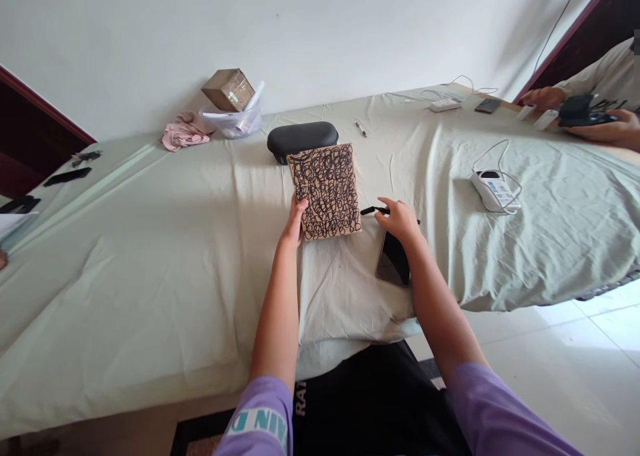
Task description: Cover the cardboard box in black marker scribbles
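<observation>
A flat piece of brown cardboard (327,193), covered in dense black looping scribbles, is tilted up a little in the middle of the cloth. My left hand (296,221) grips its lower left edge, thumb on the front face and the other fingers mostly hidden. Just right of the cardboard, my right hand (399,219) is closed on a black marker (369,211) that points left, its tip end apart from or barely near the cardboard's edge. Beneath my right hand and wrist lies a dark phone (393,261), partly covered.
Behind the cardboard sits a black hard case (303,138). A pen (361,130), a plastic tub (233,119) with a small box (229,89), a pink cloth (185,133) and a white power strip (496,191) lie around. Another person's hands (605,128) hold a dark device at right.
</observation>
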`<control>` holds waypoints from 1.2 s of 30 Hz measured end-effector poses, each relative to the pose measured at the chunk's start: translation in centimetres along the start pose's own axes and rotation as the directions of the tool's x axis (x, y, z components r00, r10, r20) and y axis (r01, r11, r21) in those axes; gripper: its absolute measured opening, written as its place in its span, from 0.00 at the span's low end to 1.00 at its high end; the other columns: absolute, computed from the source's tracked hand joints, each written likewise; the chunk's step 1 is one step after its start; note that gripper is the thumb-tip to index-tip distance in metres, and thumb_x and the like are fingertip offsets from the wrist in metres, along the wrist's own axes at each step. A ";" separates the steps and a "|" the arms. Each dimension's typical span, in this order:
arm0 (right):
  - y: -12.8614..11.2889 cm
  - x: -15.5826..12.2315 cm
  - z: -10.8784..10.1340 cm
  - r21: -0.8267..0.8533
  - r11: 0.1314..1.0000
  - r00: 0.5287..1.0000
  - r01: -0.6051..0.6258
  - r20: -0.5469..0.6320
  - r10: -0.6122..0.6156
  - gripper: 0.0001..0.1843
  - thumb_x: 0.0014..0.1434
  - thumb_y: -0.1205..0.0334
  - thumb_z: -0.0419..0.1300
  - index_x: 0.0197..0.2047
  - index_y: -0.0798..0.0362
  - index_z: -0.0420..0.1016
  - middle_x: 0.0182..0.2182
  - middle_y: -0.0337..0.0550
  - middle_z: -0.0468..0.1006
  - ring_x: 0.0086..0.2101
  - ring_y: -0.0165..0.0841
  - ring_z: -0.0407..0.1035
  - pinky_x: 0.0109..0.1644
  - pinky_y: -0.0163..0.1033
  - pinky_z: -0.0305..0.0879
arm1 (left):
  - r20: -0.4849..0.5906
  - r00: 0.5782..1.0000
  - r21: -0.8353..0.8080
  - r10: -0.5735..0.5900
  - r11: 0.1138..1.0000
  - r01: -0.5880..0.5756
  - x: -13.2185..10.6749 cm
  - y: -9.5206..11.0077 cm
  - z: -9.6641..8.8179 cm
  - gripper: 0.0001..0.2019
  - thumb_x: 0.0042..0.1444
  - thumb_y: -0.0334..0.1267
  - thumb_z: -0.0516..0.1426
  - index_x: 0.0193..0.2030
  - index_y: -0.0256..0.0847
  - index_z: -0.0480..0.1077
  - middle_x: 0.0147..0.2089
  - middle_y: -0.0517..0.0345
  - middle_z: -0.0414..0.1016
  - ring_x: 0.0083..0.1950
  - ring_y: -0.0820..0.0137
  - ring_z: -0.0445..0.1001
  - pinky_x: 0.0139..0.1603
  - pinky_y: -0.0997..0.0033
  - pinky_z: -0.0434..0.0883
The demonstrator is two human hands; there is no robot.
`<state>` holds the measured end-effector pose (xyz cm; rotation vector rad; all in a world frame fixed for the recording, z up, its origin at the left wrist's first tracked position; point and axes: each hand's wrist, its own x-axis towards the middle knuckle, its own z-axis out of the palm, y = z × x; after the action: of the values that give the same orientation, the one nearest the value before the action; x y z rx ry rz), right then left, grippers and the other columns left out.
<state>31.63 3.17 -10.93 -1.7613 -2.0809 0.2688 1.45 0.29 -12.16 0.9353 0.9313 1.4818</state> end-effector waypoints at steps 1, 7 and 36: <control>0.0 0.0 0.0 0.001 1.000 1.000 0.008 0.004 -0.008 0.35 0.63 0.62 0.58 0.72 0.59 0.75 0.50 0.59 0.89 0.57 0.57 0.77 0.64 0.58 0.71 | -0.001 1.000 0.002 -0.002 1.000 0.002 0.0 0.0 0.0 0.46 0.50 0.66 0.70 0.72 0.48 0.66 0.76 0.47 0.73 0.81 0.44 0.65 0.80 0.44 0.68; 0.8 -0.1 0.5 0.070 0.997 0.998 0.026 0.051 -0.029 0.44 0.59 0.65 0.58 0.79 0.59 0.64 0.51 0.56 0.88 0.58 0.59 0.72 0.65 0.63 0.67 | -0.006 1.000 -0.010 0.010 1.000 -0.010 -0.1 0.1 0.3 0.48 0.49 0.68 0.69 0.72 0.47 0.67 0.76 0.45 0.73 0.82 0.43 0.64 0.80 0.43 0.68; -1.7 -0.6 0.6 0.837 0.438 0.893 0.327 -0.425 0.145 0.18 0.67 0.46 0.66 0.55 0.44 0.79 0.52 0.48 0.84 0.42 0.43 0.87 0.52 0.57 0.85 | -0.024 1.000 -0.070 -0.013 0.998 0.011 0.1 -0.1 0.7 0.43 0.50 0.64 0.70 0.69 0.49 0.68 0.74 0.49 0.75 0.81 0.41 0.65 0.79 0.41 0.70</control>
<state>29.96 2.29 -10.92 -0.8798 -1.2369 0.7192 2.09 0.39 -12.00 0.8617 0.8954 1.5090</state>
